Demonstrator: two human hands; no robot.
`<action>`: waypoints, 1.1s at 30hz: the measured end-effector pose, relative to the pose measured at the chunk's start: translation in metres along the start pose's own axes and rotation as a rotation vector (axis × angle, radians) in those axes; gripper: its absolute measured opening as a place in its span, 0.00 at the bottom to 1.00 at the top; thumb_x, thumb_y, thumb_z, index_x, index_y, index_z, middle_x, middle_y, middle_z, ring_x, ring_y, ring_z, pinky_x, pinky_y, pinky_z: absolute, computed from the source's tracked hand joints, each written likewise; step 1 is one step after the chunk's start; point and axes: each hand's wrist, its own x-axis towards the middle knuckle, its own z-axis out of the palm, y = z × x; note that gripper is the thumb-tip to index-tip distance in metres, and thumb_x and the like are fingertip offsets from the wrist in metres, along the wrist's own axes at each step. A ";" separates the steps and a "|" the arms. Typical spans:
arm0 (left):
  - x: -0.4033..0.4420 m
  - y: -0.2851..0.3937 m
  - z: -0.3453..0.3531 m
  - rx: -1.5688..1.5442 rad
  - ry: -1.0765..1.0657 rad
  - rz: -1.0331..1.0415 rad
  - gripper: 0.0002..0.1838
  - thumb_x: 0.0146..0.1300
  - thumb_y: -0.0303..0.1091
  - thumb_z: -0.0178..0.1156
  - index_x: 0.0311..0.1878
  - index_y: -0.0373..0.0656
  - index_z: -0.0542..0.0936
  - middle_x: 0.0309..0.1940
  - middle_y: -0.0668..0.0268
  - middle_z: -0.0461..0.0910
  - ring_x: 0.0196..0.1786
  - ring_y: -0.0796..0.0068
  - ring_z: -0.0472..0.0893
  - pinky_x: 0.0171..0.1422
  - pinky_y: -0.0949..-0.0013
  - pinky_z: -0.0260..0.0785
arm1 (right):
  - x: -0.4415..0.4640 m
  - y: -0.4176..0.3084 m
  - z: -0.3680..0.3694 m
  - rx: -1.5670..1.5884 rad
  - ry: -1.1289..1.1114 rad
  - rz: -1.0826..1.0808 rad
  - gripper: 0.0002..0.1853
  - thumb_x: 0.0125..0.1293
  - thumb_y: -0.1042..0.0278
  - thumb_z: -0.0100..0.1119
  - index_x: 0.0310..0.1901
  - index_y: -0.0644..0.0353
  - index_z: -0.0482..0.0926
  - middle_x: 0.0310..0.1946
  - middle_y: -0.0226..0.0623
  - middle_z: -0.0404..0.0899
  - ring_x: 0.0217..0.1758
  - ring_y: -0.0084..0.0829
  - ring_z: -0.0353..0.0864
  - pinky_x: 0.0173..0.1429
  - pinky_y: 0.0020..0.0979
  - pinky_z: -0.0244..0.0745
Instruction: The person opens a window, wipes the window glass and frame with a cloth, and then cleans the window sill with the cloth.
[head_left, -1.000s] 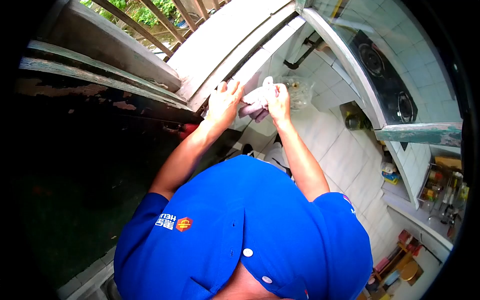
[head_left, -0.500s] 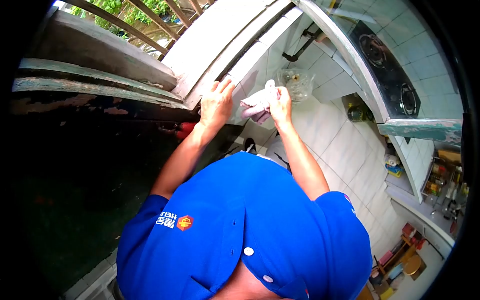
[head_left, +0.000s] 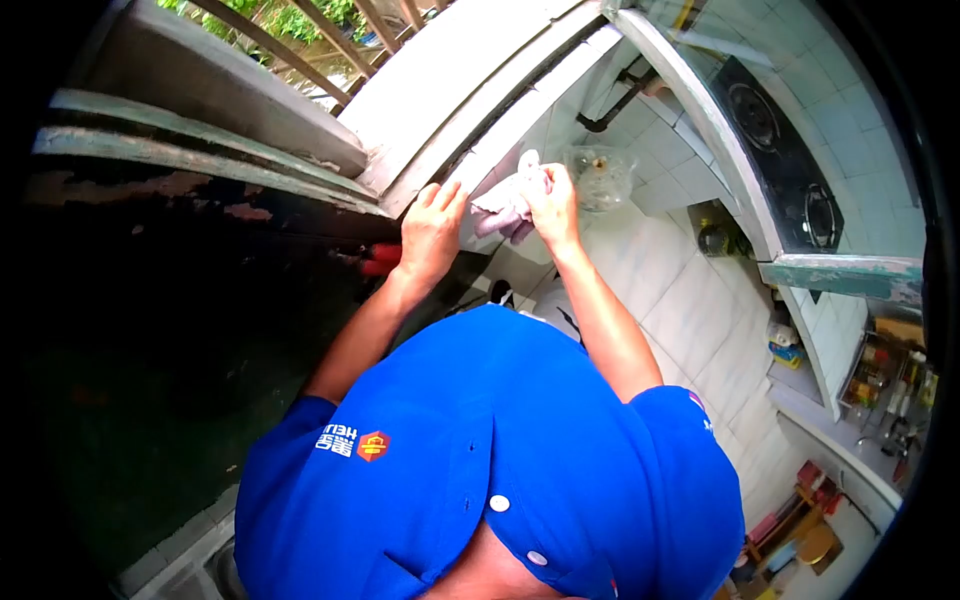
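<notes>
My right hand is closed around a crumpled pale cloth, which sticks out to the left of the fingers and hangs in folds. To the left, my left hand has its fingers stretched out. Its fingertips are at the lower edge of the white window frame; whether they press on it I cannot tell. A small gap separates this hand from the cloth.
A dark door panel with peeling paint fills the left side. Beyond the right hand lies a clear plastic bag near a dark pipe. A black gas stove shows through the glass pane, and a bottle stands below.
The view has shifted slightly, so the window frame appears lower and further right. My right hand with the cloth has come a little left, and my left hand sits lower along the frame.
</notes>
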 end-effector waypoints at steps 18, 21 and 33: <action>-0.007 0.002 -0.010 0.068 -0.099 0.005 0.24 0.48 0.25 0.58 0.53 0.41 0.77 0.55 0.64 0.78 0.51 0.62 0.74 0.48 0.63 0.70 | 0.002 0.005 0.020 0.029 -0.005 -0.054 0.20 0.54 0.63 0.68 0.41 0.66 0.72 0.34 0.36 0.78 0.35 0.22 0.77 0.40 0.28 0.75; -0.008 0.000 -0.010 0.046 -0.103 0.007 0.28 0.47 0.23 0.58 0.56 0.41 0.76 0.58 0.63 0.76 0.53 0.60 0.74 0.51 0.61 0.70 | 0.000 0.007 0.017 0.012 -0.028 -0.053 0.18 0.56 0.66 0.66 0.44 0.64 0.71 0.36 0.32 0.75 0.35 0.21 0.75 0.41 0.24 0.73; -0.016 0.006 -0.011 0.113 -0.190 -0.026 0.28 0.45 0.24 0.60 0.56 0.40 0.75 0.57 0.64 0.75 0.52 0.63 0.72 0.48 0.64 0.68 | 0.005 -0.002 0.024 0.004 -0.040 -0.098 0.21 0.54 0.61 0.68 0.41 0.66 0.73 0.36 0.36 0.77 0.37 0.24 0.76 0.43 0.27 0.74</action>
